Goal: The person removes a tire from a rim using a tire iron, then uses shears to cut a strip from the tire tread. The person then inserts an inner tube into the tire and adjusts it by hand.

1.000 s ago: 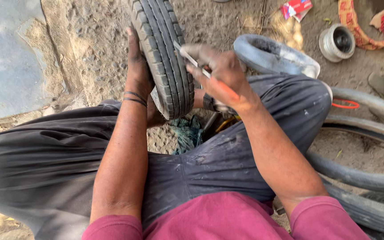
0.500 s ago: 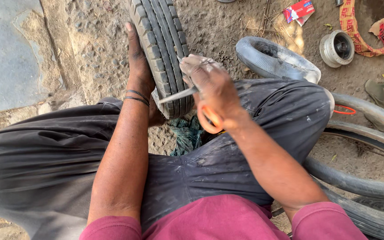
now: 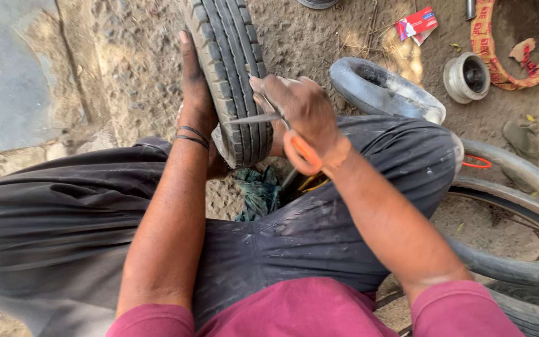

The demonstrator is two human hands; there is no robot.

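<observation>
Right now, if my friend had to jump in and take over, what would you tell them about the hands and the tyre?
Left hand: flat against the side of the upright tyre, steadying it.
Right hand: gripping orange-handled scissors, blades lying across the tread.
The tyre stands on the sandy ground between the knees; a green rag lies beneath it.
Done: tyre held, blades on the tread. I cannot see any cut or mark.
Left: whatever work on the tread remains.
</observation>
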